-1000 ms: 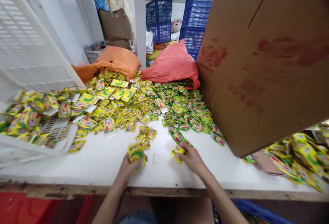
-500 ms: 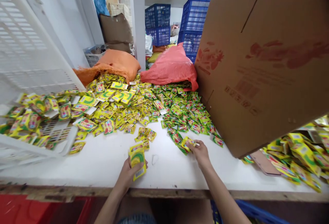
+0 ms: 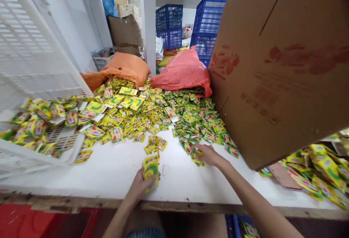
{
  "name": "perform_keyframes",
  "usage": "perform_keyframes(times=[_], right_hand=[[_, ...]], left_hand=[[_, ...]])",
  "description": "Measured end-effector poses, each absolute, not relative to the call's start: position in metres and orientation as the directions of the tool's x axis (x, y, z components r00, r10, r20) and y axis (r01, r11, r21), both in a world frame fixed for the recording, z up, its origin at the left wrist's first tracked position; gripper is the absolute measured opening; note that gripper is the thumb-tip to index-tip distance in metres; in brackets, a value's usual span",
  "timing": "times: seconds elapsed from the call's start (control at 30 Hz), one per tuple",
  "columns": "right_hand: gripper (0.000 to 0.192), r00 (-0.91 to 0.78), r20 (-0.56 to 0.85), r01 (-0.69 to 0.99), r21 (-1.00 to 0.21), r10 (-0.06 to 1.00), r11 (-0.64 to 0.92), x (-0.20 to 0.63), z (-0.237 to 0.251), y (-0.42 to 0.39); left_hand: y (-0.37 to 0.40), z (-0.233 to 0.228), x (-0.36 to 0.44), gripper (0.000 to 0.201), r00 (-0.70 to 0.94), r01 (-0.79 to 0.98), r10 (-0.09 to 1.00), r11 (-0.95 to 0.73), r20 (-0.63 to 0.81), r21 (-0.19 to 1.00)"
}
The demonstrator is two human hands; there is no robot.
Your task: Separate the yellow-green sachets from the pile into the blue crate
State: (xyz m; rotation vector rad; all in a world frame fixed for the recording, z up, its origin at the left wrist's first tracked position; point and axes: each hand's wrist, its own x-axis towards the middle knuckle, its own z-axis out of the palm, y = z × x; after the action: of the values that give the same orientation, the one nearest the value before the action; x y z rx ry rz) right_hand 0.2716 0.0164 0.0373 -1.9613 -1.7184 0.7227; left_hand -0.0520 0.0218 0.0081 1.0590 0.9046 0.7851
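My left hand (image 3: 141,186) is closed around a yellow packet (image 3: 151,171) with a green curved print, held upright over the white tabletop near its front edge. To the right, my right hand (image 3: 208,154) reaches down with curled fingers on a small yellow-green sachet (image 3: 195,155), its fingertips partly hidden. Just beyond those fingers lies a green sachet (image 3: 186,145), at the near end of a spread of green sachets (image 3: 208,123). A small cluster of yellow sachets (image 3: 155,143) lies just beyond the packet.
An orange sack (image 3: 131,66) and a red sack (image 3: 185,71) spill sachets at the back. A white crate (image 3: 72,154) with packets stands left. On the right a large cardboard box (image 3: 261,85) leans over the table, near a phone-like flat pink object (image 3: 285,177) and more packets.
My right hand has lowered and turned inward over the green sachets; the yellow sachet at its fingertips is now mostly covered. My left hand still holds the yellow packet, slightly further right in view.
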Motion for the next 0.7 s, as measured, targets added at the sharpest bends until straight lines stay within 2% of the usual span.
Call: perform_keyframes(times=[0.1,0.2,0.3,0.43,0.5,0.6,0.63,0.7], right_hand=[[0.032,0.087,-0.086,0.833,-0.541,0.993,-0.12,0.271,0.03,0.015],[0.032,0.112,-0.074,0.844,-0.519,0.991,-0.134,0.274,0.021,0.008],[0.028,0.177,-0.067,0.818,-0.545,0.982,-0.185,0.276,0.013,-0.004],[0.015,0.214,-0.062,0.744,-0.636,0.975,-0.204,0.26,0.013,-0.025],[0.019,0.201,-0.032,0.624,-0.766,0.979,-0.153,0.241,0.017,-0.034],[0.023,0.231,0.068,0.28,-0.96,0.971,0.001,0.205,0.023,-0.041],[0.024,0.28,0.095,0.185,-0.982,0.955,0.043,0.194,0.024,-0.041],[0.024,0.418,0.117,0.105,-0.991,0.901,0.08,0.175,0.024,-0.04]], left_hand=[[0.02,0.009,-0.052,0.036,0.445,-0.106,0.866,0.305,-0.23,0.946],[0.018,0.014,-0.046,0.028,0.497,-0.121,0.842,0.308,-0.211,0.944],[0.011,0.017,-0.032,0.027,0.533,-0.156,0.816,0.353,-0.222,0.922],[-0.002,0.017,-0.005,0.037,0.565,-0.14,0.774,0.43,-0.285,0.892],[-0.009,0.017,0.008,0.04,0.595,-0.118,0.75,0.438,-0.29,0.891],[-0.015,0.019,0.026,0.037,0.626,-0.103,0.742,0.385,-0.241,0.917],[-0.016,0.02,0.03,0.035,0.618,-0.101,0.754,0.358,-0.223,0.928],[-0.019,0.022,0.036,0.031,0.58,-0.114,0.79,0.32,-0.198,0.941]])
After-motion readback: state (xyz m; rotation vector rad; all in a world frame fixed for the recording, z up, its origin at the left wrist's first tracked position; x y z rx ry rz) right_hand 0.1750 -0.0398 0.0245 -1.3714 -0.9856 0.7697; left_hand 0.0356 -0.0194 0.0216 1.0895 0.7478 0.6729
